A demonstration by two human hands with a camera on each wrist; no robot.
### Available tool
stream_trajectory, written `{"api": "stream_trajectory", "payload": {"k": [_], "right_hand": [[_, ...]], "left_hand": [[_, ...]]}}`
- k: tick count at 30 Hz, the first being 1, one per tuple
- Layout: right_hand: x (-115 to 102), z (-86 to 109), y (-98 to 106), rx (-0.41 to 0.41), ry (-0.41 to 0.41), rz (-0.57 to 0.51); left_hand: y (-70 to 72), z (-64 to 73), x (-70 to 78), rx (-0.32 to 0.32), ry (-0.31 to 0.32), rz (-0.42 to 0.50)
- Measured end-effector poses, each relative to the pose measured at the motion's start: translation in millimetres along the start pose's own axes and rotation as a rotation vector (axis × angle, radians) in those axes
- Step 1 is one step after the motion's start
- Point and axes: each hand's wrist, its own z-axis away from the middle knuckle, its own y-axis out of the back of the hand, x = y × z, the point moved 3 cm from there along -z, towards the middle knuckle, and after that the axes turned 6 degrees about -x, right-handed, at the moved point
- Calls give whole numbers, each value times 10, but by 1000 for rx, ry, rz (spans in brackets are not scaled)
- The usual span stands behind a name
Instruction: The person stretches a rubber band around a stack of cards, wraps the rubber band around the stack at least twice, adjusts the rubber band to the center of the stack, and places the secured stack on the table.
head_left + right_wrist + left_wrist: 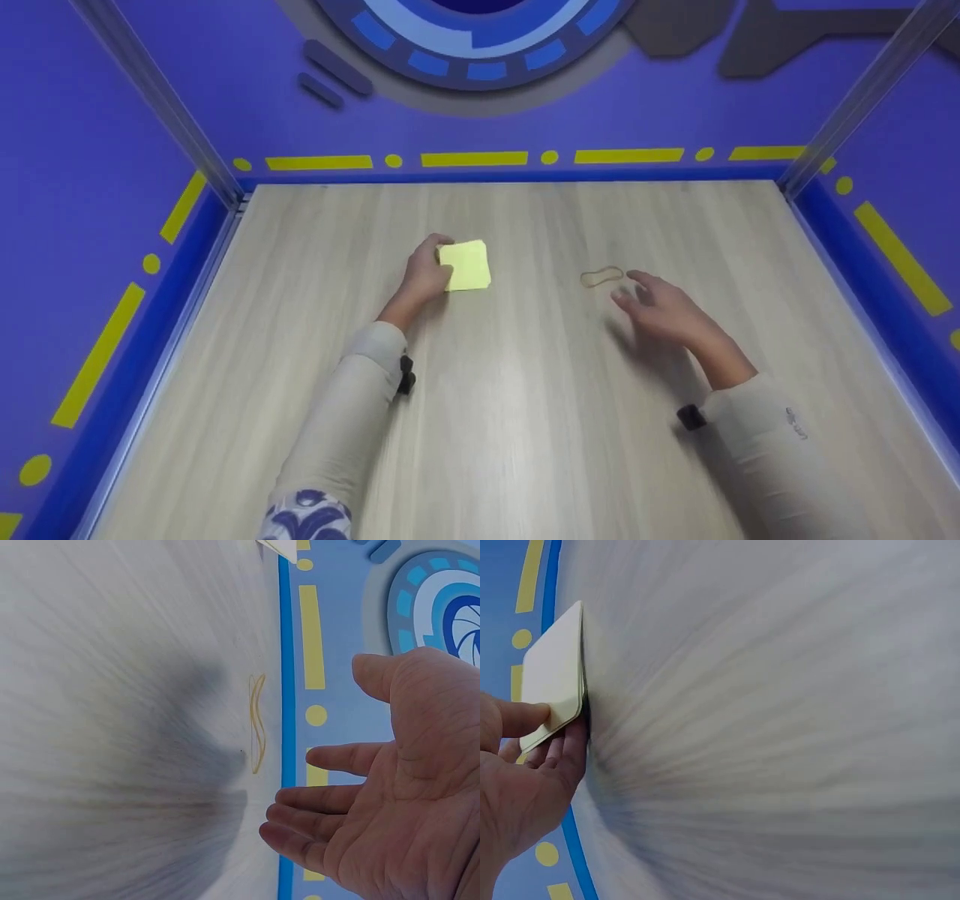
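A thin stack of square pale-yellow paper notes [469, 265] is held by my left hand [427, 270] at its left edge. In the left wrist view the thumb presses on top of the notes [555, 664] and the other fingers lie underneath. A tan rubber band [601, 277], bent in a narrow loop, lies on the table to the right of the notes. My right hand [667, 306] hovers just right of the rubber band, thumb and fingers spread with nothing between them. The right wrist view shows the same loop of rubber band [257, 724] beyond the fingertips.
The wood-grain table [480, 420] is enclosed by blue panels [480, 127] with yellow marks at the back and both sides. Metal posts [161, 105] stand at the back corners. Small black devices [406, 375] sit at both sleeve cuffs.
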Motion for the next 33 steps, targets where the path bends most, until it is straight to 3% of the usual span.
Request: {"api": "stream_trajectory", "payload": {"k": [5, 13, 24, 33], "right_hand": [[26, -7, 0, -3, 5, -10], [66, -127, 60, 6, 11, -19], [94, -586, 155, 68, 13, 10], [86, -835, 103, 99, -8, 35]], "left_hand": [[-22, 3, 5, 61, -52, 37], [-63, -13, 10, 70, -58, 56], [-129, -15, 75, 32, -41, 41], [-123, -6, 102, 33, -56, 129]]}}
